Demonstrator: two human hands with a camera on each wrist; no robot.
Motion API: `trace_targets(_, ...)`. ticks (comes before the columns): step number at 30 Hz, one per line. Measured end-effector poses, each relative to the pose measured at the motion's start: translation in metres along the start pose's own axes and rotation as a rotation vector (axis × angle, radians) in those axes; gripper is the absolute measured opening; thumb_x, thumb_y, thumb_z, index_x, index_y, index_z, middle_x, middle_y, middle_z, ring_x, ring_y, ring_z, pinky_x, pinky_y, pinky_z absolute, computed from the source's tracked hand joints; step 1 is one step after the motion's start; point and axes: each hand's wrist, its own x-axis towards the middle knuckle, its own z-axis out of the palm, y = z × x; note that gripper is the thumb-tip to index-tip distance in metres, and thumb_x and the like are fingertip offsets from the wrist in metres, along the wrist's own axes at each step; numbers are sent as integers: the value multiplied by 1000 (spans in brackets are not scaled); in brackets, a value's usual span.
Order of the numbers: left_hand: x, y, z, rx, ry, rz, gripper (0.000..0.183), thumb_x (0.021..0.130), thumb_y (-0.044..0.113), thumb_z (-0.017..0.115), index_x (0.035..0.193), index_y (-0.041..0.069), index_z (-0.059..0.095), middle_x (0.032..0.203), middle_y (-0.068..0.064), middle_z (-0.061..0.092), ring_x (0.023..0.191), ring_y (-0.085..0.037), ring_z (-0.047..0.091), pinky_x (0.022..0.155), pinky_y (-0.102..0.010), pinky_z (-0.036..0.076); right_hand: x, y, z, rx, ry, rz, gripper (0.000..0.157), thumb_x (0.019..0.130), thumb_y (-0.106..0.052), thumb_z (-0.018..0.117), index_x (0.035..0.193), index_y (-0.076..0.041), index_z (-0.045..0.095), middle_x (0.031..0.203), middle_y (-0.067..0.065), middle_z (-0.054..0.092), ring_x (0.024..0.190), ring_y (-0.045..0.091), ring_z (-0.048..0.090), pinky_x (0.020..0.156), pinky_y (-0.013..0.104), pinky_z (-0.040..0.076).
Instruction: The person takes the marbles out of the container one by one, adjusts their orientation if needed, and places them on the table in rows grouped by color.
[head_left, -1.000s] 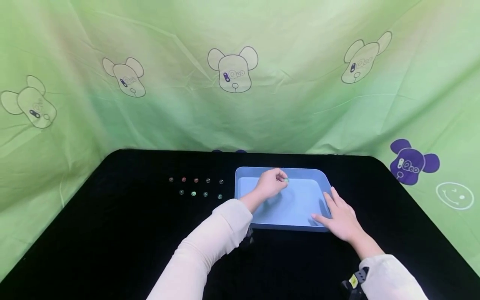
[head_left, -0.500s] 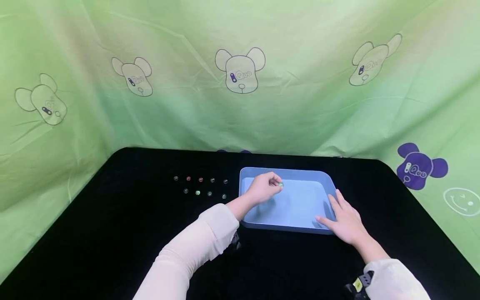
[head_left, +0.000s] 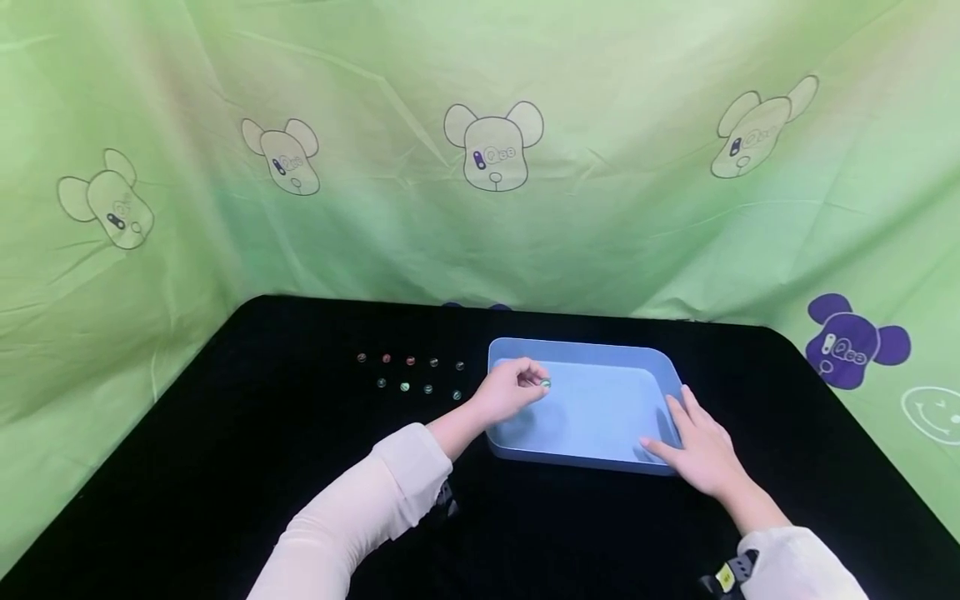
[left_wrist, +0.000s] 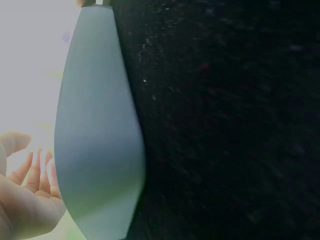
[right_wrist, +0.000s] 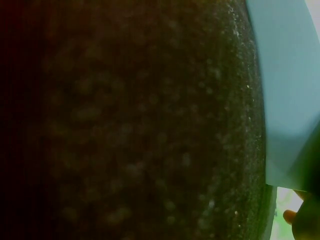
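My left hand [head_left: 506, 393] pinches a green glass marble [head_left: 545, 383] between thumb and fingertips, over the left part of a blue tray [head_left: 585, 464]. In the left wrist view the same hand [left_wrist: 30, 200] shows beside the tray's outer wall [left_wrist: 100, 125], with the marble out of sight. My right hand [head_left: 701, 446] rests with fingers spread on the tray's right rim, the thumb reaching over the front corner. To the left of the tray, several small marbles lie on the black cloth in two rows, among them a red marble [head_left: 386, 358] and a bright green marble [head_left: 405, 387].
Black cloth [head_left: 247, 467] covers the table. A green curtain [head_left: 375, 250] with bear drawings hangs behind it and along both sides. Dark devices are strapped at both wrists, one of them the right wrist device [head_left: 731, 575].
My left hand has drawn left and toward me over the tray with the marble still pinched. The right hand keeps its place on the rim. The whole head view has shifted slightly.
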Motion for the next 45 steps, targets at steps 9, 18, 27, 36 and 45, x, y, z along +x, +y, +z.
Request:
trace_targets(9,-9,-8,-19,10,22,-10,13,81,12,59,93,7,60,83,2,56,76,-9,51,65,-20,42,0,-1,-4,-3,3,-2,80,80,-42,54,128,14,23,136,31,5,118,50,14,85,62,14)
trace_targets(18,-23,-18,-43,10,74,-2,13,80,9,59,93,4,59,84,-2,56,75,-12,52,66,-22,44,-1,-2,-5,2,3,-4,80,80,-41,54,128,14,22,136,31,5,117,50,14,85,62,15)
trace_targets(27,-39,-33,-68,-31,179,-51,13,79,6,60,91,1,58,82,-5,57,74,-16,53,67,-27,44,1,-3,-5,0,8,-13,79,81,-41,54,128,15,23,136,31,5,117,50,14,85,62,15)
trace_targets(36,-51,-57,-92,-12,254,-138,12,79,5,60,90,2,59,83,-3,57,75,-15,53,68,-28,43,0,-3,-4,9,-12,-1,80,80,-42,53,128,14,22,136,31,4,117,50,14,85,61,14)
trace_targets(45,-65,-73,-116,12,328,-214,14,79,5,58,91,0,58,83,-6,58,79,-18,53,71,-30,43,0,-4,-3,13,-11,0,80,80,-42,53,128,14,23,136,31,4,117,50,14,85,62,14)
